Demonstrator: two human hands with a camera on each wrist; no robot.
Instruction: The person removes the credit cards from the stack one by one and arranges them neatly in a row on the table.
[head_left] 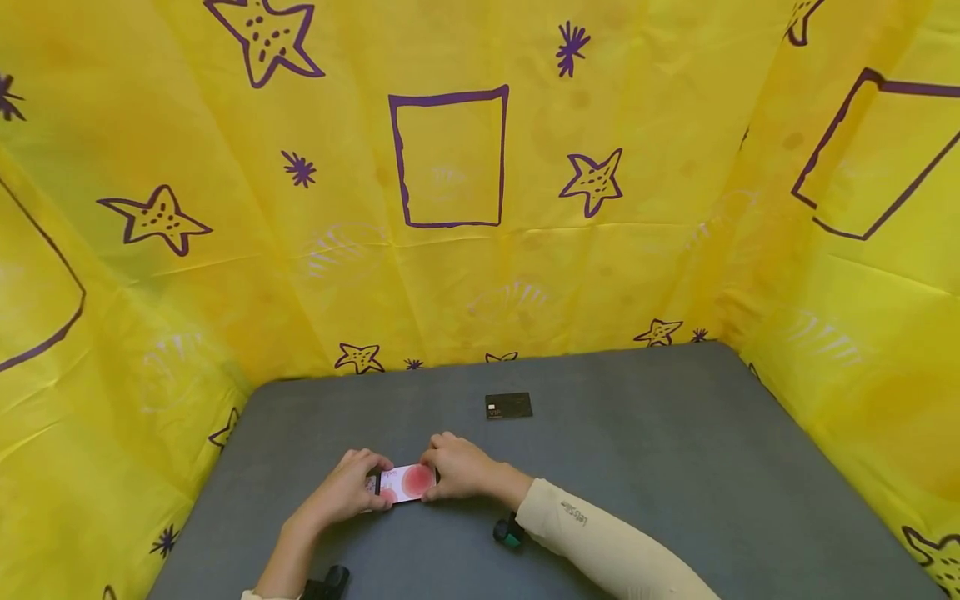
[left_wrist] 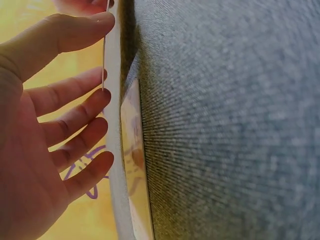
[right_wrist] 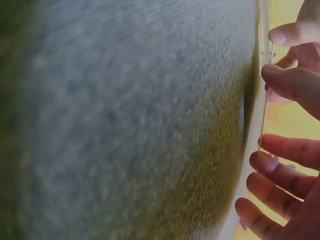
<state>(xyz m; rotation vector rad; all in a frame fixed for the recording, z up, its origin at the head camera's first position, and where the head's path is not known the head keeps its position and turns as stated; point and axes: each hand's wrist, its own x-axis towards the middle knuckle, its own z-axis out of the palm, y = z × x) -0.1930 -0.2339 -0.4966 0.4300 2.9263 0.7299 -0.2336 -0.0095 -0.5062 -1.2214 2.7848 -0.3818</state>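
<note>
A thin white card point(head_left: 408, 482) with pink-red circles is held level just over the table, between my two hands. My left hand point(head_left: 351, 486) pinches its left end; in the left wrist view the thumb and fingertips meet the card's edges. At the other end my right hand point(head_left: 461, 468) pinches the card with thumb and fingers. Both wrist views show the card edge-on as a thin line. Below the left hand, a flat glossy piece point(left_wrist: 136, 165) lies on the table; its kind is unclear. The hands cover parts of the card.
On the grey table point(head_left: 637, 467), beyond the hands, lies a black card point(head_left: 508, 406) marked VIP. Yellow cloth point(head_left: 450, 283) with purple starfish drawings encloses the table at the back and sides.
</note>
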